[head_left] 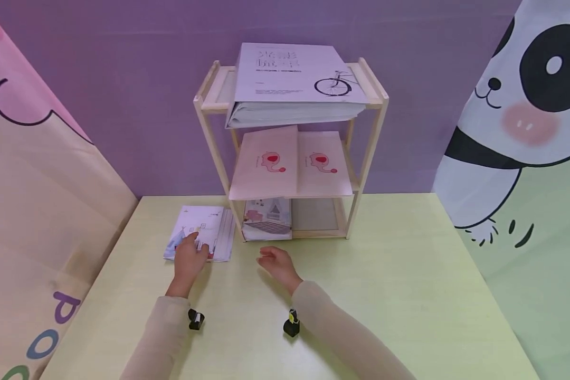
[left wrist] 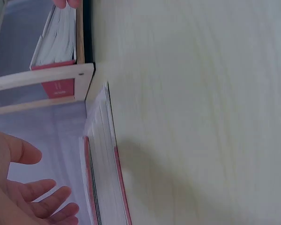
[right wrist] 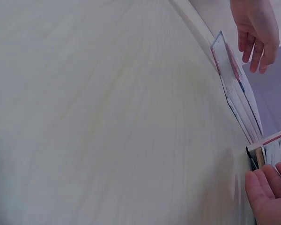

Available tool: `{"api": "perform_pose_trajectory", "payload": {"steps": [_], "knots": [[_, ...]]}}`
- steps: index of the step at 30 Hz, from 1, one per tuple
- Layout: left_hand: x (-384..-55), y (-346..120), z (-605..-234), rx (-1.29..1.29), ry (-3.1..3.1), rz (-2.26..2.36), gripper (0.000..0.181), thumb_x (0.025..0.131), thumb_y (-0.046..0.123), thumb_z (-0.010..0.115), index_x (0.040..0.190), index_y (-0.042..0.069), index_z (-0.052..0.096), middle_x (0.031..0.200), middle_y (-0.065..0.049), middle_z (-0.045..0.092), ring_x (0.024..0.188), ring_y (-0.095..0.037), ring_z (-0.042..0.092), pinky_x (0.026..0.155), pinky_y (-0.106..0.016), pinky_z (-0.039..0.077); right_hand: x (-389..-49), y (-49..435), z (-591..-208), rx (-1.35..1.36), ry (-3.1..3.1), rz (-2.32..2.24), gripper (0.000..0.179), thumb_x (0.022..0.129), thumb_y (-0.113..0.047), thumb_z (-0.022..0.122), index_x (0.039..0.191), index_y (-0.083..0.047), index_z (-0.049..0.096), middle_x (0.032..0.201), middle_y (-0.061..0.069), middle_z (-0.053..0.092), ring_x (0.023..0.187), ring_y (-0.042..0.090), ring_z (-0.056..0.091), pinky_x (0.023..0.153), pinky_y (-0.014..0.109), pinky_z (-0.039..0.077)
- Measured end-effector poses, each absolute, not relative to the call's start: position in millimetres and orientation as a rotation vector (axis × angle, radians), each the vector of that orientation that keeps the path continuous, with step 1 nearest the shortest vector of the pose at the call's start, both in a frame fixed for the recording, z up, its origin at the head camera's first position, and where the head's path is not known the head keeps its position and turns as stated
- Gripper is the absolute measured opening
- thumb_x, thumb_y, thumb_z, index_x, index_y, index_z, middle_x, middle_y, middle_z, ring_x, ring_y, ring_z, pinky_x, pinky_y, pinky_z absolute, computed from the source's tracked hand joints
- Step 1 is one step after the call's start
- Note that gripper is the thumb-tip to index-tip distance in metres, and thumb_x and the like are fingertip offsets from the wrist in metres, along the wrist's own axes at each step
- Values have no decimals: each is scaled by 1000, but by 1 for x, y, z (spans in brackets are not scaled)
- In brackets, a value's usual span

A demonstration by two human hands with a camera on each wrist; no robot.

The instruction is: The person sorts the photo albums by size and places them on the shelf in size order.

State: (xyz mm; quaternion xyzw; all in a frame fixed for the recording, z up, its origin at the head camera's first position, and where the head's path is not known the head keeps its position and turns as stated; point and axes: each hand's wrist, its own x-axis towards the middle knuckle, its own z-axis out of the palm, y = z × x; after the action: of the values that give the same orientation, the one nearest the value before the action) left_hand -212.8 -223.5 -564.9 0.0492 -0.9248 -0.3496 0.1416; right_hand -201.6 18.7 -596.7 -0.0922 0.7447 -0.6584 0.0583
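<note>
My left hand (head_left: 189, 263) hovers over a small stack of booklets (head_left: 200, 217) lying on the table, left of a wooden shelf. Its fingers are relaxed and hold nothing; in the left wrist view a gap shows between the hand (left wrist: 18, 187) and the booklets' edges (left wrist: 105, 159). The top booklet has a white cover with a blue picture. Just in front of the shelf's bottom level is my right hand (head_left: 279, 265), loosely curled with nothing in it. Behind it, a stack of books (head_left: 267, 217) with an illustrated cover occupies that level's left half.
The three-level wooden shelf (head_left: 372, 137) stands at the table's back edge. On top lies a thick white stack with a bicycle picture (head_left: 285, 74), overhanging the front. Two pink elephant-print booklets (head_left: 266, 177) lie on the middle level. A purple cloth (head_left: 408, 105) hangs behind.
</note>
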Motion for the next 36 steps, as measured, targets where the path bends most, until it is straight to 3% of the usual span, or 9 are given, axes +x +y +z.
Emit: {"api": "perform_pose_trajectory", "payload": {"steps": [9,12,17,19,26,36], "knots": [[-222,-246,-562,246,-2663,-973,48,89,11,51,126,-18,48,121,-40,50,111,-56,45,93,-60,36,-200,6,-579,-237,2218,-1997,36,89,-1,62,120,16,56,119,28,60,108,36,60,89,36,51],[-226,-251,-561,275,-2656,-991,48,91,12,50,128,-19,46,122,-41,49,111,-55,45,95,-60,35,-211,-1,-596,-259,2294,-1997,35,87,-6,66,117,11,61,115,22,63,105,30,63,86,34,52],[-230,-254,-558,320,-2660,-1006,49,92,13,50,129,-19,45,122,-40,49,113,-54,45,97,-60,35,-257,-15,-667,-306,2293,-2053,30,84,-23,75,106,-3,70,100,9,69,89,20,66,70,30,54],[-230,-255,-557,335,-2665,-1006,49,92,13,49,130,-19,44,123,-40,48,115,-54,44,98,-60,34,-266,-19,-679,-253,2226,-2055,29,85,-22,74,106,-2,70,101,10,70,90,20,66,71,31,55],[-230,-263,-557,362,-2648,-1000,48,91,13,49,128,-18,46,124,-40,49,114,-56,43,97,-60,33,-220,-26,-598,-80,2138,-1969,39,87,-2,63,123,12,56,123,24,60,108,32,61,87,37,52],[-228,-275,-559,419,-2651,-975,49,89,14,48,127,-18,46,120,-42,49,112,-57,43,97,-60,33,-212,-37,-586,-163,2126,-1875,52,87,-8,67,134,7,51,135,20,54,125,33,49,102,36,42]]}}
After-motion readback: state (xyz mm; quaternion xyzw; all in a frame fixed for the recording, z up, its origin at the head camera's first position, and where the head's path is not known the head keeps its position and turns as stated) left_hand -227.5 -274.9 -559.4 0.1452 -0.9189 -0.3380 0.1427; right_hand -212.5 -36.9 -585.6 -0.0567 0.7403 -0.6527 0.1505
